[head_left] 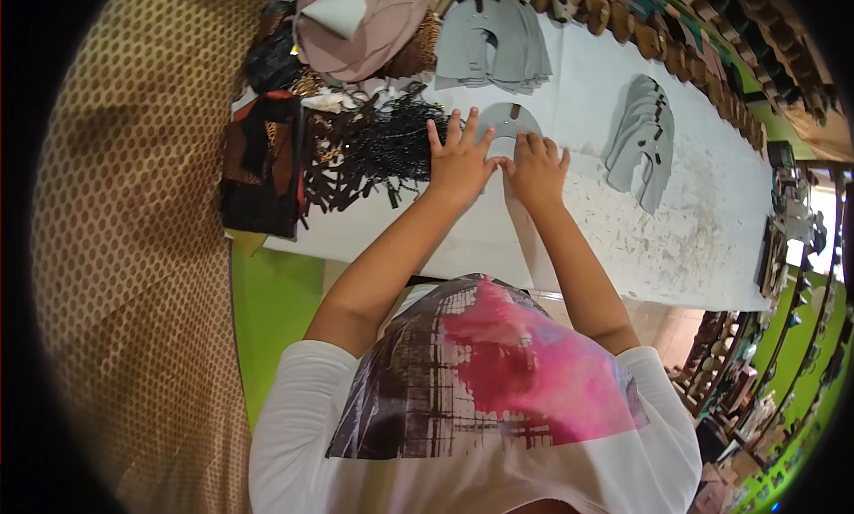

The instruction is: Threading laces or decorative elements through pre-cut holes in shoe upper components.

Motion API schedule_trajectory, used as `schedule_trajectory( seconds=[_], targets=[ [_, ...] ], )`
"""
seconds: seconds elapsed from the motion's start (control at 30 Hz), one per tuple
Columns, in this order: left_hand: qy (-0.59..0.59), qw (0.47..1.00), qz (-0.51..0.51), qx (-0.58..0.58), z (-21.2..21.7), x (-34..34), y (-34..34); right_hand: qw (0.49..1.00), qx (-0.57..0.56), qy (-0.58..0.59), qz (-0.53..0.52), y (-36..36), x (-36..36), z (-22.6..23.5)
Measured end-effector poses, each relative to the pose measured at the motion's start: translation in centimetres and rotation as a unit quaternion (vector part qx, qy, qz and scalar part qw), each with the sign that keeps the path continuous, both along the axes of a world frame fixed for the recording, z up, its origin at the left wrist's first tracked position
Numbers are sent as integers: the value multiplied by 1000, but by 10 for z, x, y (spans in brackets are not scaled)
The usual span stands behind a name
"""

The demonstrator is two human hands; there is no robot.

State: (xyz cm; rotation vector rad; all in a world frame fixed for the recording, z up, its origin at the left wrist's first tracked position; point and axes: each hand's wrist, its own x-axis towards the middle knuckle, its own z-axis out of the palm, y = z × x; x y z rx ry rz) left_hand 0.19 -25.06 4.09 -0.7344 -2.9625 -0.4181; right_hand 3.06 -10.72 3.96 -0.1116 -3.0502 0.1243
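A grey U-shaped piece (505, 118) of flat material with a small dark tab at its top lies on the white-covered table in front of me. My left hand (457, 165) lies flat over its left leg, fingers spread. Over the right leg rests my right hand (537, 171), its fingers slightly bent and apart. The two thumbs meet between the legs. Just beyond is an overlapping pile of like grey pieces (523, 56). Farther right, a fanned row of more grey pieces (632, 145) shows several dark tabs. Both palms hide the lower ends of the nearest piece.
Black beaded strands (400, 140) lie heaped left of my left hand, beside a dark brown pouch-like item (261, 162). Dusty-pink round sheets (365, 47) carry a pale cone. Wooden shoe forms (649, 40) line the table's far edge. A patterned curtain (142, 247) hangs at left.
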Motion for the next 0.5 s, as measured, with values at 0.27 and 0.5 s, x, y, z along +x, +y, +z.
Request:
schedule_trajectory(
  seconds=[0.27,0.5],
  targets=[
    [-26,993,119,-8,26,40,-86,981,-134,51,132,-71,-23,24],
    [-26,991,128,23,12,74,-154,946,-188,95,245,-160,-62,26]
  ],
)
